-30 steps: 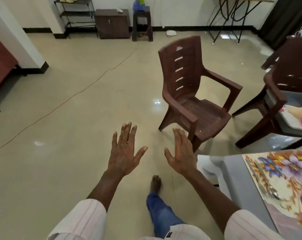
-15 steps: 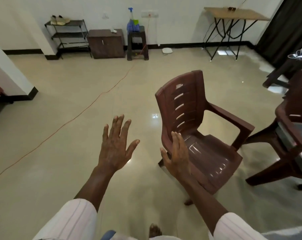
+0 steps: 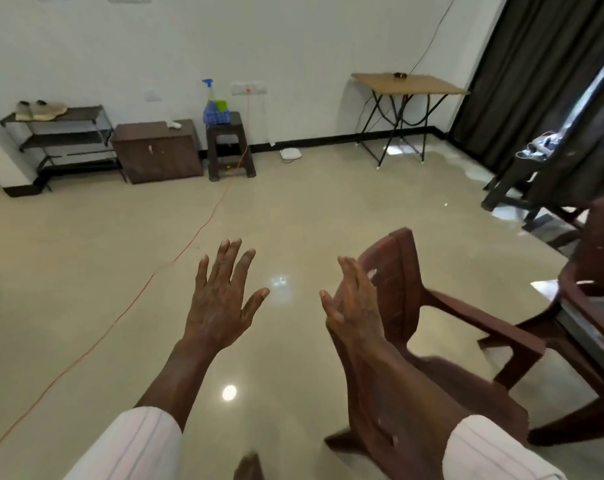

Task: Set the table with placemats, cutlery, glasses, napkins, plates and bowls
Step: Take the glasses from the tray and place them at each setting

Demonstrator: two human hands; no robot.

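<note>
A: Beige tile floor (image 3: 86, 271), white wall, brown plastic chair (image 3: 408, 282) at rt. What's changed?
B: View's swung up & away from the tabletop. A sec ago a floral placemat w/ a spoon showed low rt; now both are out of frame.
A: Hands?
B: Left hand (image 3: 221, 306) & right hand (image 3: 354, 306) both flat, fingers straight, nothing held, raised over the floor. Right one's in front of the chair back.
A: Meaning?
B: Prob. off to fetch more items. No mats, cutlery or glasses in view, so can't say how they look.
</note>
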